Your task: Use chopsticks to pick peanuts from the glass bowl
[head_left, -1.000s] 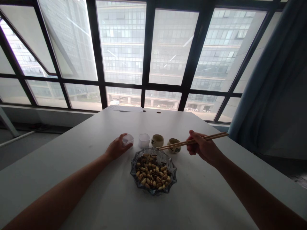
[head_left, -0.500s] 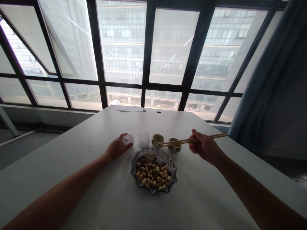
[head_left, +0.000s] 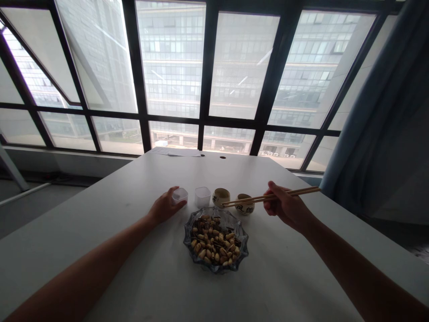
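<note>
My left hand (head_left: 166, 206) has its thumb and fingers around the near-left side of a small clear plastic cup (head_left: 181, 195) standing on the table. A second clear plastic cup (head_left: 202, 197) is just right of it. In my right hand (head_left: 284, 205) is a pair of chopsticks (head_left: 259, 198), pointing left, with their tips over the front of a cream ceramic cup (head_left: 217, 197). Another ceramic cup (head_left: 245, 208) with dark characters stands partly behind the chopsticks. Nearest me, a scalloped glass bowl (head_left: 243, 243) holds pistachios (head_left: 214, 250) mixed with dark, thin seeds.
The white table (head_left: 140, 277) reaches forward to the large framed windows. Sheets of paper (head_left: 181, 152) lie at its far edge, close to two dark round holes. A blue curtain (head_left: 358, 120) hangs at the right.
Everything has shifted very slightly to the right in view, as the camera moved a little. Both hands keep the same hold, and the chopsticks stay in nearly the same place.
</note>
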Motion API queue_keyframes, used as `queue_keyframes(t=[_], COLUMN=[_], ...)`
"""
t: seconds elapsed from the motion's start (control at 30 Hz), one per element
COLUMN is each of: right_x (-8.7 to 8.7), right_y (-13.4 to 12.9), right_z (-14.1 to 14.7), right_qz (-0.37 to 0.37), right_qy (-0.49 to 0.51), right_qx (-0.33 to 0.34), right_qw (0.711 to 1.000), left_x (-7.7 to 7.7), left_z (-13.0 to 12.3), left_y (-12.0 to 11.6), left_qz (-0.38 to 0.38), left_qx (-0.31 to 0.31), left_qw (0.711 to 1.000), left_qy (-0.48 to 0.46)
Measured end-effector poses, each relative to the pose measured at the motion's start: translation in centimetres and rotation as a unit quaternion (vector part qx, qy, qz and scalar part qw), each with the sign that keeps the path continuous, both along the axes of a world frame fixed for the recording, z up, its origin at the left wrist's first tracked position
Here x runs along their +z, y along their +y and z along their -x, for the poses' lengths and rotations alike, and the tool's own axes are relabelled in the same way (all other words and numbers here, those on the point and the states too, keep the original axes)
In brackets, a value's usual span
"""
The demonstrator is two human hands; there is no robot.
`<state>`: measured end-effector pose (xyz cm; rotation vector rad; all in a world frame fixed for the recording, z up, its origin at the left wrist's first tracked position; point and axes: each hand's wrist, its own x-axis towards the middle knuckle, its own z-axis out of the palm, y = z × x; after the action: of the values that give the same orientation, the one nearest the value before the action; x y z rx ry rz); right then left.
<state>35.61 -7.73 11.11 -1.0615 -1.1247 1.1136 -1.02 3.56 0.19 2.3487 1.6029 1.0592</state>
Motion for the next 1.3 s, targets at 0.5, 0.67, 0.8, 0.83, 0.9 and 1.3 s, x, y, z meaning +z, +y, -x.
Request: queue_keyframes(t=[0.5,0.67,0.8,0.83,0.9,1.3], right_x=[-0.1,0.0,0.1,0.0,-0.2,-2.6], right_y=[0.0,0.0,-0.2,-0.4,-0.8,0.5], right_z=[-0.1,-0.1,0.8,1.3,2.9,12.4], right_qz=[-0.001,-0.004,-0.029,-0.045,-0.084,-0.301], right_qy=[-0.001,-0.002,-0.001,-0.006,-0.032,-0.317], right_qx=[0.012,0.009,-0.023,-0.039,-0.067,0.040], right_qw=[1.000,1.000,0.999,0.998,0.994,0.898], left_x=[-0.2,0.2,0.4,0.4,0.4,0.1], left_z=[-0.2,-0.3,-0.4,-0.5,-0.5,-0.4], left_y=[-0.3,-0.7,-1.1,-1.1,-1.2,-1.3], left_qz=[-0.092,-0.066,-0.070,-0.073,-0.078,-0.078], left_qx=[-0.092,-0.062,-0.065,-0.069,-0.076,-0.102], left_qw=[0.989,0.994,0.994,0.994,0.993,0.991], left_qy=[-0.073,-0.069,-0.055,-0.052,-0.049,-0.044])
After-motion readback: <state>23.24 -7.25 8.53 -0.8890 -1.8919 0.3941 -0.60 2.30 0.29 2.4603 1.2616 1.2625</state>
